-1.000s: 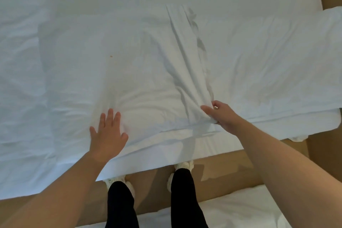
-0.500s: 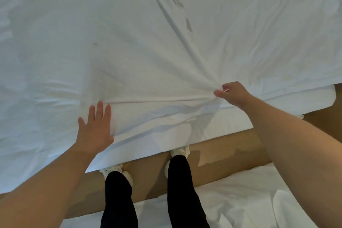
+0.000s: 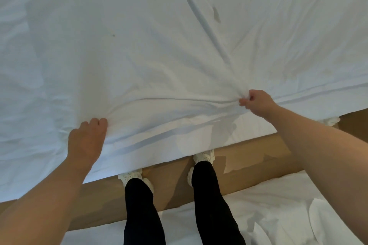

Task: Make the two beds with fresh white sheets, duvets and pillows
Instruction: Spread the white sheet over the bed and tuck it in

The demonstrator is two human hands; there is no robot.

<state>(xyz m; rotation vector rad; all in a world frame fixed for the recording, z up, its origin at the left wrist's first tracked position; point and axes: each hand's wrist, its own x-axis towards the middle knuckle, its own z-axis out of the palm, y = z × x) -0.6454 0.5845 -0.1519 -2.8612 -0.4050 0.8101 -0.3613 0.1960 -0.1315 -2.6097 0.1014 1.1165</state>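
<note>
The left hand [image 3: 87, 139], flat before, is now curling its fingers [image 3: 99, 122] into the creased white cloth sheet [image 3: 151, 61] while the right hand [image 3: 256, 103] is pinching it taut.

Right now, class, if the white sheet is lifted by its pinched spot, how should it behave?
Probably floppy: the white sheet bunches into creases fanning from the right hand. Likely light: one pinch raises a long ridge. It should drape, since its near edge hangs limp.

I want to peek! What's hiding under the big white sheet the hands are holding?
Below the near edge of the sheet another white layer shows, with white shoes poking out underneath. The left hand and right hand grip the sheet; whatever lies under its middle is covered.
</note>
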